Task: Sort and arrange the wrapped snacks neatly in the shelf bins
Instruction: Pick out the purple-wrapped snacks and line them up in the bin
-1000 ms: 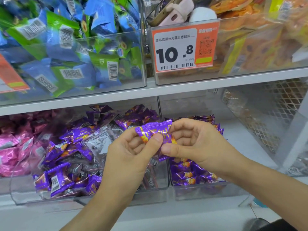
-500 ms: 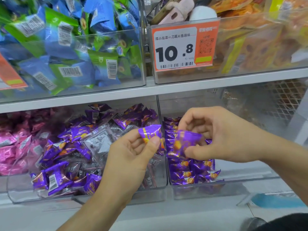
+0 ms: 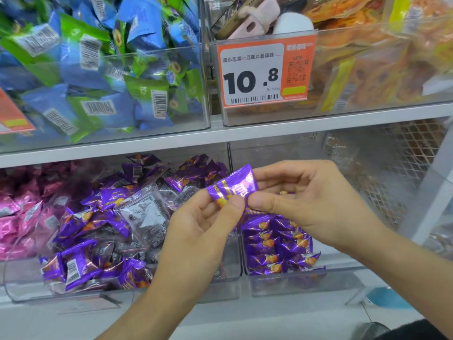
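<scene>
- Half a second back the right hand (image 3: 304,204) was lowering a purple packet onto the tidy stack; now it is back up at the left hand (image 3: 208,224), so that packet looks placed and the next one is being taken
- Both hands now meet on one purple snack packet (image 3: 232,187), held above the divider between the two lower bins: the left thumb and fingers (image 3: 232,208) pinch its lower edge, the right thumb and forefinger pinch its right end
- Judged from this, the sorting runs one packet at a time, from the left hand's supply to the right bin (image 3: 289,280)
- In that bin the purple stack (image 3: 277,249) lies in neat rows against the left wall and front edge; the right and rear parts of the bin floor show open room for more rows
- The left bin (image 3: 122,290) holds a loose jumble of purple packets (image 3: 81,229) mixed with clear-wrapped ones (image 3: 144,209), still to be sorted
- The upper shelf edge (image 3: 245,133) hangs close above the hands, so headroom is limited; approach from the front stays free
</scene>
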